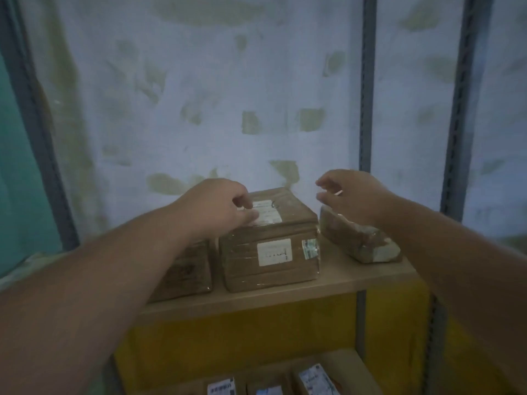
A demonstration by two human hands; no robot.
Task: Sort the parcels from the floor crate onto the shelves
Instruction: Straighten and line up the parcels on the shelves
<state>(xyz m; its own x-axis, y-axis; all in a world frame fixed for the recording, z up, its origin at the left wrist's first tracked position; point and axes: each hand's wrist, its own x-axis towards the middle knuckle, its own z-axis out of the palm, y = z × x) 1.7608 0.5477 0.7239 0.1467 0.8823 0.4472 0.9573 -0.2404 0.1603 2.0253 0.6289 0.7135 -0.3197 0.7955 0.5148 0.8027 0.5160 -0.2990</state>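
A brown taped box parcel (271, 252) with white labels stands in the middle of the wooden shelf (342, 276). My left hand (219, 206) rests on its top left edge, fingers curled over the label. My right hand (350, 195) hovers just right of the box with fingers apart, holding nothing, above a smaller wrapped parcel (359, 242) lying at the shelf's right end. Another flat brown parcel (188, 269) lies left of the box, partly hidden by my left forearm.
Grey metal uprights (366, 109) frame the rack against a patchy white wall. A lower shelf holds several labelled parcels (316, 380) in front of a yellow back panel (242, 337). A teal surface (17, 166) lies at the left.
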